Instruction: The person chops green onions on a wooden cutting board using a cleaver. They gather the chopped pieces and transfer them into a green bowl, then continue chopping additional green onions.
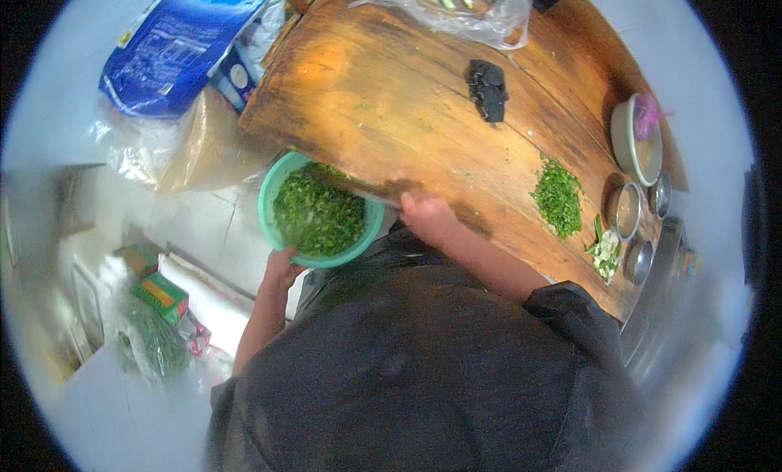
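My left hand point(283, 270) grips the near-left rim of a light green plastic bowl point(267, 209), held just off the left front edge of a wooden table point(391, 118). Chopped green scallions or herbs point(317, 218) fill much of the bowl. My right hand point(427, 214) is closed around what looks like a knife point(383, 199), blurred, its blade reaching left over the bowl's far side along the table edge. To the right on the wood lies a pile of chopped greens point(557, 197). Beside it is a smaller heap of whitish and green pieces point(606, 257).
A clear bag point(504, 35) with green stalks and a black object point(487, 90) lie on the table. Several bowls, including a large pale one point(623, 139), line its right end. Left are a blue sack point(171, 56), a bag of brown contents point(204, 142) and a green box point(162, 295).
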A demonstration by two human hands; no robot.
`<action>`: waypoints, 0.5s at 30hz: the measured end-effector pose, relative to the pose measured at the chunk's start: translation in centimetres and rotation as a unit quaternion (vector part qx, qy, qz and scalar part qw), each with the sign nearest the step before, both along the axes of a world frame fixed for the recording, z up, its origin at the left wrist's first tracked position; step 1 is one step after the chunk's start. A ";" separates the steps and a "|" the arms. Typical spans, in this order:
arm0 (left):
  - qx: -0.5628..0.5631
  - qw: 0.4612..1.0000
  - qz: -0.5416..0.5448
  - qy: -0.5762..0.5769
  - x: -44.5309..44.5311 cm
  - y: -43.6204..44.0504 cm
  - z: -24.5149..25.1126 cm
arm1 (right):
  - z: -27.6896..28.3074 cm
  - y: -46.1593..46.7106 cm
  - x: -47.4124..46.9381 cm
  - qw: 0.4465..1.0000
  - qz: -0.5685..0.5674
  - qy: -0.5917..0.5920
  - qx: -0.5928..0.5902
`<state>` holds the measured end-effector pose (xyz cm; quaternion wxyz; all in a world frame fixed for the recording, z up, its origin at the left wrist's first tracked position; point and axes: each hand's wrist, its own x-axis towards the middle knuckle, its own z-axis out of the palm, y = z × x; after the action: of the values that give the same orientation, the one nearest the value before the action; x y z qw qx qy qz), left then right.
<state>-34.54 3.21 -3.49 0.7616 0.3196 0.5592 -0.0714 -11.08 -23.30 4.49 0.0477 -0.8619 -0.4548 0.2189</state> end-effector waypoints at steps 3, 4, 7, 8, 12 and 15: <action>0.001 0.999 0.004 -0.032 -0.4 0.0 1.1 | 1.8 1.6 -2.0 0.989 0.008 0.145 -0.010; 0.006 0.999 0.014 -0.036 -0.9 0.0 1.6 | 2.5 1.6 -2.0 0.982 -0.014 0.187 -0.021; 0.007 0.998 0.057 0.001 -3.6 0.4 2.9 | 5.2 0.6 -0.7 0.947 -0.108 0.299 0.053; 0.014 0.997 0.070 0.008 -4.7 0.5 3.5 | 5.9 0.5 0.1 0.929 -0.158 0.336 -0.004; 0.019 0.989 0.149 -0.008 -9.0 0.7 6.1 | 8.9 -1.4 2.1 0.762 -0.309 0.555 0.121; 0.040 0.977 0.206 -0.038 -10.1 0.0 8.3 | 9.7 -3.4 2.8 0.695 -0.362 0.592 0.188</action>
<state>-44.61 3.17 4.81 0.7674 0.2304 0.5859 0.1214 -8.24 -26.71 14.22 0.5439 -0.6252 -0.0171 0.5594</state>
